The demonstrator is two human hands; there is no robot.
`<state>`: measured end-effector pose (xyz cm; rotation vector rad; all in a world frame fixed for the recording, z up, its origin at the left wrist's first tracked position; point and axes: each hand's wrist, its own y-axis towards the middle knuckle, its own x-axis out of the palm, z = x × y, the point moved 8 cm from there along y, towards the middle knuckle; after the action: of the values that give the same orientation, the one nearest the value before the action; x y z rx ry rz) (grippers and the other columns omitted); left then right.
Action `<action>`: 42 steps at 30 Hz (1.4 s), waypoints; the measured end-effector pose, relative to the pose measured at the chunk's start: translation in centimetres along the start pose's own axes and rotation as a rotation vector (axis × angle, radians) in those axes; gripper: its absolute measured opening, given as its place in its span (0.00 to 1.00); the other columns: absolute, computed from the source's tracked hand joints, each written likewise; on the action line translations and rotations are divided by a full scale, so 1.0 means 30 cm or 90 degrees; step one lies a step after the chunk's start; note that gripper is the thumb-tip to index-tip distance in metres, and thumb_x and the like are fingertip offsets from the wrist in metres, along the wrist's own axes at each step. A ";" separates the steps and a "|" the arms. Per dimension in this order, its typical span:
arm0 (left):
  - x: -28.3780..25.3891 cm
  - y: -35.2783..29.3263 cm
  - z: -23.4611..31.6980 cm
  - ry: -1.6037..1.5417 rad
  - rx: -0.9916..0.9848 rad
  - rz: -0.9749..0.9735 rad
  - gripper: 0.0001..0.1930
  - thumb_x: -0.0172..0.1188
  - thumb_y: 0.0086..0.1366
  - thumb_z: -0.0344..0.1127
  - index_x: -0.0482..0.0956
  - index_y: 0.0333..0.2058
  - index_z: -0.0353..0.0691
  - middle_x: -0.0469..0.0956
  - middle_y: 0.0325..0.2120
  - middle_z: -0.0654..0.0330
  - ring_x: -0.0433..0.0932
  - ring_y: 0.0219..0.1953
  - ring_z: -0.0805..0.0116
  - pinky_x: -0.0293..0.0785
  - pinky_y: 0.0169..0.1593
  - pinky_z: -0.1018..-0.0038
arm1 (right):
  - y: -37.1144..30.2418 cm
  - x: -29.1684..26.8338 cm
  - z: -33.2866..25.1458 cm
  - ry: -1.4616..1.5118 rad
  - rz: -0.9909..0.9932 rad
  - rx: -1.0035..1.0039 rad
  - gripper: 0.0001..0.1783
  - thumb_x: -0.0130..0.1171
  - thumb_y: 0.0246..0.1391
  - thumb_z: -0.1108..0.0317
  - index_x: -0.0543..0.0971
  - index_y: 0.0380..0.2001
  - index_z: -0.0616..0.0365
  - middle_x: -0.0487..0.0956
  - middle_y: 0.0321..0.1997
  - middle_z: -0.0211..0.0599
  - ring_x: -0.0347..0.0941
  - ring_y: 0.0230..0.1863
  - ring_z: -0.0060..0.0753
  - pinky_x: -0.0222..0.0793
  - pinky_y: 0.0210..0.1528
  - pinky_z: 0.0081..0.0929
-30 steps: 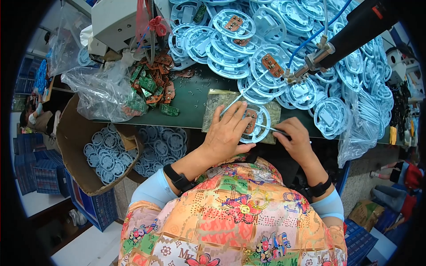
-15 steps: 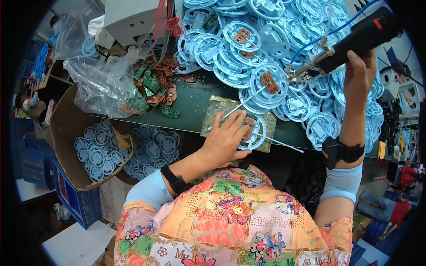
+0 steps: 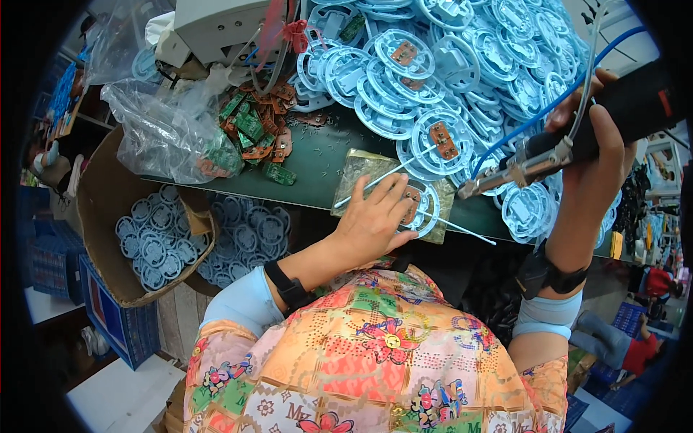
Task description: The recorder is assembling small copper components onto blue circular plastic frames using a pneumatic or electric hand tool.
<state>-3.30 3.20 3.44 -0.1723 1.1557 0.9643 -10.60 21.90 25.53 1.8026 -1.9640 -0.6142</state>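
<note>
My left hand (image 3: 375, 215) lies flat over a round light-blue plastic ring part (image 3: 432, 206), fingers stretched out and a little apart. A small brown circuit board (image 3: 413, 204) sits in that part, half covered by the hand. Beneath it is a worn, tape-wrapped block (image 3: 352, 164) at the bench edge. Two thin light-blue rods (image 3: 462, 231) stick out around the hand. My right hand (image 3: 603, 137) is wrapped around a black power screwdriver (image 3: 639, 94) with a metal nose and hoses. The screwdriver's tip (image 3: 465, 191) is just right of the ring part, apart from it.
A big heap of light-blue ring parts (image 3: 498, 54) covers the back and right of the green bench (image 3: 317, 151). Loose circuit boards (image 3: 249, 126) and a clear plastic bag (image 3: 162, 133) lie left. A cardboard box (image 3: 108, 209) below holds more parts. A blue hose (image 3: 534, 119) crosses the right side.
My right hand has brought the screwdriver down toward me, so its tip sits much closer to the ring part under my left hand. The left hand stays on that part.
</note>
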 end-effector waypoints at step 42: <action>0.016 0.001 -0.019 0.044 0.030 0.149 0.12 0.65 0.57 0.38 0.79 0.39 0.44 0.76 0.52 0.53 0.70 0.56 0.59 0.58 0.58 0.53 | -0.183 0.146 0.026 0.015 0.080 -0.008 0.19 0.55 0.52 0.75 0.69 0.48 0.68 0.73 0.28 0.41 0.73 0.24 0.33 0.73 0.30 0.33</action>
<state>-3.67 3.16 2.79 -0.0323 1.2804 1.1428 -6.91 17.19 21.75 1.6566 -2.0347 -0.5604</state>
